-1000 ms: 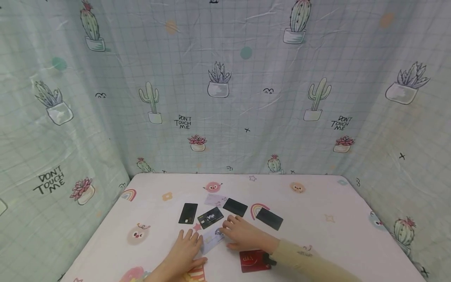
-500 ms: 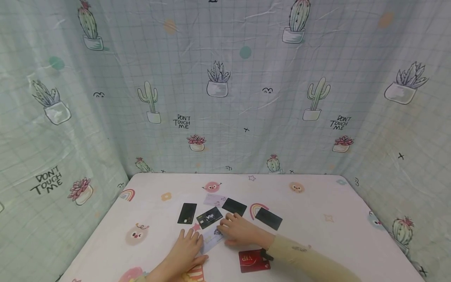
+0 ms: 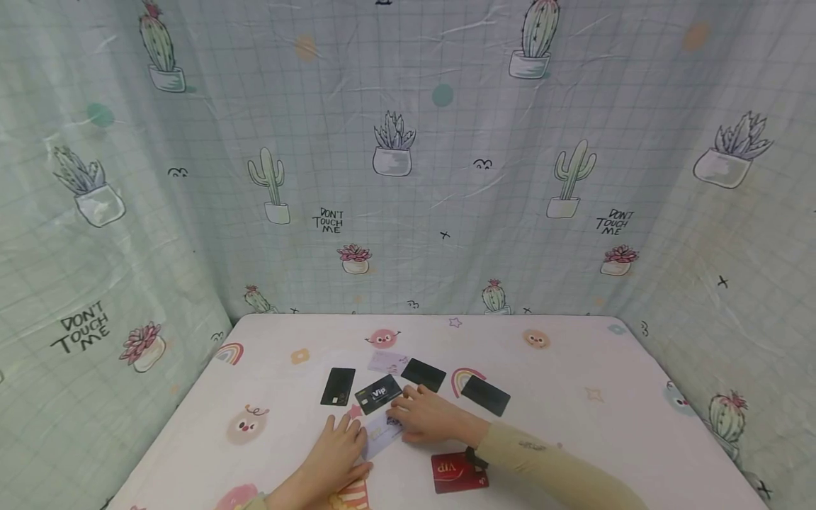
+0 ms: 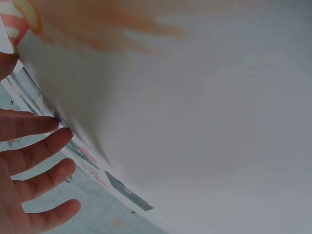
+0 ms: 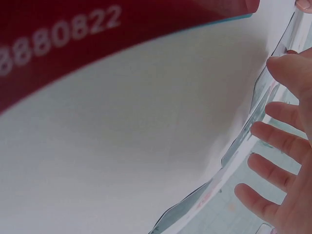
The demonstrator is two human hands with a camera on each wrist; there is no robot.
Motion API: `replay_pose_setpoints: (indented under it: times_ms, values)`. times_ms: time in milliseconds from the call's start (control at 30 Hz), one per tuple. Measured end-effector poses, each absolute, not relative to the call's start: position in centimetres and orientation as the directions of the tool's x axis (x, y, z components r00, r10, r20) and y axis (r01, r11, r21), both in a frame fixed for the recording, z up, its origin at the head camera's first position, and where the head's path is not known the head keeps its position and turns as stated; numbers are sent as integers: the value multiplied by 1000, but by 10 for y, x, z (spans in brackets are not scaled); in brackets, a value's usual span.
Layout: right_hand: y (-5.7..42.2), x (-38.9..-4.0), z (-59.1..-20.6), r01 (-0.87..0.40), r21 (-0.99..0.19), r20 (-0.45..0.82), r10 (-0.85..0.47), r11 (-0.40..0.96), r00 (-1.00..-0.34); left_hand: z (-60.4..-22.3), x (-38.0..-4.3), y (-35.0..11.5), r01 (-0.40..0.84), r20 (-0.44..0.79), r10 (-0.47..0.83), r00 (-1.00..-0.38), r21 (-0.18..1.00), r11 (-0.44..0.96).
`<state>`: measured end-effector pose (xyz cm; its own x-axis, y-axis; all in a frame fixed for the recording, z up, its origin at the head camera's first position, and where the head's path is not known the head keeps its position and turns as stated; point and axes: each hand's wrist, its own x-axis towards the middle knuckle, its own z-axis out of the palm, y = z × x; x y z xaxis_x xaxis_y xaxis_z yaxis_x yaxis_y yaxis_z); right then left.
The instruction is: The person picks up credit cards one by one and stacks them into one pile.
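Note:
A pale blue card (image 3: pixel 381 435) lies flat and slanted on the table between my two hands. At its left end are the spread fingertips of my left hand (image 3: pixel 334 453); the left wrist view shows those fingers (image 4: pixel 41 151) extended and apart. My right hand (image 3: pixel 433 416) reaches across from the right, its fingertips over the card's right end and covering part of it. In the right wrist view the fingers (image 5: pixel 275 136) are loosely extended. Just beyond the hands lies a black VIP card (image 3: pixel 379 394). A red VIP card (image 3: pixel 449 473) lies below my right wrist.
A black card (image 3: pixel 338 386) lies to the left of the VIP card. Behind are a pale purple card (image 3: pixel 385 362) and another black card (image 3: pixel 423 375), with a further black card (image 3: pixel 486 395) to the right. The patterned white table (image 3: pixel 554 368) meets a cactus-print curtain (image 3: pixel 408 269).
My right hand has slid slightly left over the pale blue card, with more of its right end covered. My left hand stays at the left end. The other cards lie as before.

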<state>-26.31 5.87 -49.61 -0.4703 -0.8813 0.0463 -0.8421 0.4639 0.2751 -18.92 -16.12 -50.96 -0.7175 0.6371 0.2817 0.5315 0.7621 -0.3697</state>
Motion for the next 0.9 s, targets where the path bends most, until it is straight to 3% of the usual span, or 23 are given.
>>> replay_pose_setpoints:
  times_ms: [600, 900]
  values:
    - [56, -262, -497, -841, 302, 30, -887, 448, -462, -507, -188, -159, 531, 260, 623, -737, -348, 773]
    - [56, -264, -498, -853, 287, 32, -895, 435, -445, -505, -191, -158, 555, 219, 598, -771, -230, 799]
